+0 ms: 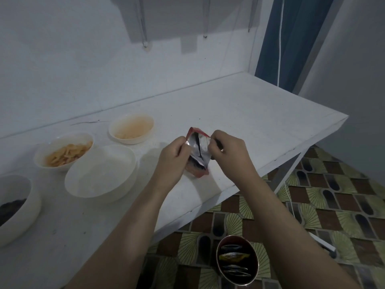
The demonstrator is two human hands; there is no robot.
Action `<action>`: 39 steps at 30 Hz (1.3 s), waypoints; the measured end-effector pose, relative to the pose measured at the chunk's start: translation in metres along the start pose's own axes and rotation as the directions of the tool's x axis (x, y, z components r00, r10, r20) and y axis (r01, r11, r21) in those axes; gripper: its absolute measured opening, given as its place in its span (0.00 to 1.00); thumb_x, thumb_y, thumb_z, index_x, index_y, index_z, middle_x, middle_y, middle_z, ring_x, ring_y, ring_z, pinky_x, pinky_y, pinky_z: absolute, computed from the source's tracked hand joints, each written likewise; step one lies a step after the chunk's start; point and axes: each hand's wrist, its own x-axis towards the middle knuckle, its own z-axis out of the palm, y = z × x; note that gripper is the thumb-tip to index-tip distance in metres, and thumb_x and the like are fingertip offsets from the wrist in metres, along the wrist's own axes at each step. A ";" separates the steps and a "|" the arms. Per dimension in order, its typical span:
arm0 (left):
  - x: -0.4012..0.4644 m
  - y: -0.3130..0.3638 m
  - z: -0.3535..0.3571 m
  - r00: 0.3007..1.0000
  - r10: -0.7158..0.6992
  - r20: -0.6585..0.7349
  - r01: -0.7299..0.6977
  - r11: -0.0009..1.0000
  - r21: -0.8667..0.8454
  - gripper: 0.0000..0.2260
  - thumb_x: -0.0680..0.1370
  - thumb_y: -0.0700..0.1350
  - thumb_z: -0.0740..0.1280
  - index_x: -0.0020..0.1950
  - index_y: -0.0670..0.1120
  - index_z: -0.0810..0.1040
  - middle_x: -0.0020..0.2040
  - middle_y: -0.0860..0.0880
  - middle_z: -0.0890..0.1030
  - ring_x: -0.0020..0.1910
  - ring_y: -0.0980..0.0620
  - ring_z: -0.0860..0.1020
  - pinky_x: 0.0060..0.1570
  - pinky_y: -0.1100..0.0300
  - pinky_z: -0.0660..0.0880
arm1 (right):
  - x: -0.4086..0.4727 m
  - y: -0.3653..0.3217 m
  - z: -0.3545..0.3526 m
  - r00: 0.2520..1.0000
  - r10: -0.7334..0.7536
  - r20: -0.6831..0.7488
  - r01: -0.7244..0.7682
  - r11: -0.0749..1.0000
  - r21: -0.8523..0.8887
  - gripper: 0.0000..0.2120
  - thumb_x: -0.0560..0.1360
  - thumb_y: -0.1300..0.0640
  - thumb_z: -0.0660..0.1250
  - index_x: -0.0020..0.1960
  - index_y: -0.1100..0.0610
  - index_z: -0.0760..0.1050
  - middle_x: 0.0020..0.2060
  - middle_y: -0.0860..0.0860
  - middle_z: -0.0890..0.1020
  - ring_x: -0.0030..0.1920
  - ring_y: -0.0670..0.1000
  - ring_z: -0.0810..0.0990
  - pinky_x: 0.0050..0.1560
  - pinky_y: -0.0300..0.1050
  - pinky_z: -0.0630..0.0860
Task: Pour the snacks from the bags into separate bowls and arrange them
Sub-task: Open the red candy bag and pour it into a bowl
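A small red snack bag [198, 151] with a silver inside stands open-mouthed above the white table [250, 113]. My left hand [174, 157] pinches its left top edge and my right hand [227, 151] pinches the right edge, holding the mouth apart. To the left sits an empty white bowl [100, 174]. Behind it, one bowl [62, 152] holds pale yellow sticks, and another bowl [131, 128] holds fine orange crumbs. At the far left edge a bowl [18, 207] with dark pieces is partly cut off.
On the patterned floor beside the table's near edge stands a round bin [237, 260] with several empty wrappers inside. A blue curtain [291, 38] hangs at the back right. The table's right corner [345, 117] overhangs the floor.
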 end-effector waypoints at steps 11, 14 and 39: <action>0.012 0.004 -0.021 0.988 0.120 -0.096 -0.080 0.936 0.344 0.10 0.78 0.41 0.59 0.37 0.42 0.67 0.29 0.51 0.68 0.28 0.55 0.64 0.31 0.56 0.64 | 0.008 -0.008 0.004 0.995 0.037 -0.090 -0.053 0.983 -0.178 0.10 0.77 0.62 0.60 0.39 0.65 0.70 0.29 0.55 0.71 0.30 0.51 0.65 0.30 0.46 0.60; 0.003 0.012 -0.010 0.987 0.109 -0.120 -0.079 0.970 0.231 0.12 0.80 0.41 0.59 0.35 0.47 0.67 0.30 0.53 0.69 0.29 0.58 0.67 0.31 0.64 0.63 | 0.007 -0.021 0.010 0.992 0.004 -0.128 -0.016 0.996 -0.090 0.10 0.77 0.62 0.59 0.39 0.64 0.68 0.28 0.52 0.70 0.29 0.48 0.64 0.29 0.40 0.59; 0.021 -0.052 -0.259 0.825 -0.366 -0.431 0.197 0.900 -0.388 0.22 0.84 0.54 0.51 0.47 0.42 0.80 0.41 0.44 0.84 0.43 0.45 0.83 0.45 0.53 0.80 | 0.045 -0.202 0.126 0.949 -0.311 -0.056 0.314 0.947 0.065 0.09 0.78 0.61 0.60 0.40 0.62 0.71 0.34 0.55 0.77 0.36 0.54 0.75 0.37 0.50 0.73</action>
